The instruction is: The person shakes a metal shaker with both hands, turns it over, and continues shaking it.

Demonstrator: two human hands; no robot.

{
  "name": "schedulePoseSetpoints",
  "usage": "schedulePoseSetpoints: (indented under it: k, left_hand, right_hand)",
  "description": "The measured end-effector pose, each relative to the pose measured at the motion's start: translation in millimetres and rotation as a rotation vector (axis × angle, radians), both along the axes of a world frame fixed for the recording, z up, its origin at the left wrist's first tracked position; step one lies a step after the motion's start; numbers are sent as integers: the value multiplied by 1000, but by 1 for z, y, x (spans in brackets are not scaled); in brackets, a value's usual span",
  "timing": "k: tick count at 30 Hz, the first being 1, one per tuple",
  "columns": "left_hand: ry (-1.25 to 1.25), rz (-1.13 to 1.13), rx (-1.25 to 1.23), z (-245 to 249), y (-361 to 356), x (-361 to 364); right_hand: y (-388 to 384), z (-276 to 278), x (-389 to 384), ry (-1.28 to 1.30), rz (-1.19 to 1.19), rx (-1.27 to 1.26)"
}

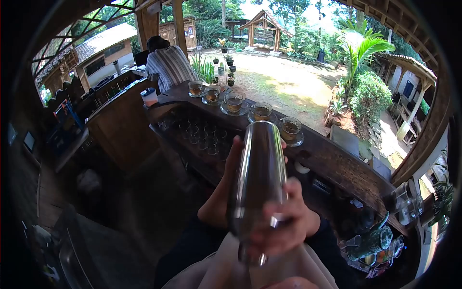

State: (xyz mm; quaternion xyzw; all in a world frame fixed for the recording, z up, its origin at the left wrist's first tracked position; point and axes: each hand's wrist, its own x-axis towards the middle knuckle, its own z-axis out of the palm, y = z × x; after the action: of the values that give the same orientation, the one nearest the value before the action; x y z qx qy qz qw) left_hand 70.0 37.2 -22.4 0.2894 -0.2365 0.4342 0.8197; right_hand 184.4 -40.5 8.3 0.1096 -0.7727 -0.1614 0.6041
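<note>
So the big metal shaker (pixel 262 164) is up in front of the chest, roughly upright, between both hands. Left hand (pixel 229 171) is wrapped around the back, thumb side on one edge and fingertips poking out past the other. Right hand (pixel 284 219) has its fingers curled over the lower front, pretty blurry, but both are clearly pressed onto the metal. It's not see-through, so I can't tell what's inside.

Behind it, a row of five clear cups runs along the wooden counter (pixel 356 178), on saucers, with brownish liquid in them. The nearest cup (pixel 291 127) sits just right of the shaker's top from this angle. On the lower level left of the shaker there's a bunch of empty-looking small glasses (pixel 204 137), too dim to say which way up. A tub with a blue lid (pixel 150 98) stands at the counter's far end, something pinkish showing through its side.

Over right: clear glass jars (pixel 409 204), plus a greenish glass vessel (pixel 369 244) lower down. The shaker and hands block part of the counter. Past the cups, a person in a striped shirt (pixel 169 67) leans forward, back to us.
</note>
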Motion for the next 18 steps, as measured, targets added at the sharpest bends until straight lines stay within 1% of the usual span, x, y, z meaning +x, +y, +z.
schedulePoseSetpoints:
  k: [1, 2, 3, 4, 5, 6, 7, 8, 9, 10, 11, 13, 14, 15, 17, 18]
  left_hand:
    - [-182, 92, 409, 0, 5, 7]
    - [-182, 120, 685, -1, 23, 3]
    - [-180, 111, 685, -5, 26, 0]
    - [-54, 52, 395, -8, 27, -3]
    - [71, -5, 101, -14, 29, -6]
    - [115, -255, -150, -26, 42, -10]
    - [-40, -427, -189, -41, 71, -3]
    - [53, -234, -412, -66, 93, 5]
    - [146, -33, -625, -89, 114, 9]
    - [55, -307, -440, -116, 118, -5]
    - [54, -310, -426, -95, 106, -11]
    - [-17, -313, -566, -39, 81, -24]
    - [-12, -532, -257, -13, 65, -43]
    - [87, -309, -203, 5, 49, -58]
    - [-293, 146, 437, 20, 59, -46]
    - [-273, 207, 560, 19, 69, -54]
  right_hand:
    - [-3, -2, -8, 22, 39, 243]
    - [0, -2, -11, 24, 33, 243]
    - [7, -1, -12, 51, 52, 244]
    - [15, 0, -12, 76, 69, 245]
    - [21, 2, 2, -23, -8, -7]
    - [48, -4, 5, -22, -75, -134]
    - [67, -5, -1, 85, -113, -355]
    - [92, -13, -2, 156, -257, -604]
    - [108, -20, -12, 356, -305, -925]
    - [111, -22, -14, 398, -246, -1014]
    - [111, -15, -19, 435, -182, -1092]
    - [76, 7, -32, 198, -245, -633]
    - [59, 12, -37, 74, -194, -420]
    - [51, 12, -40, -49, -141, -209]
    - [66, -6, -77, 108, 103, 321]
    - [77, -12, -81, 109, 101, 324]
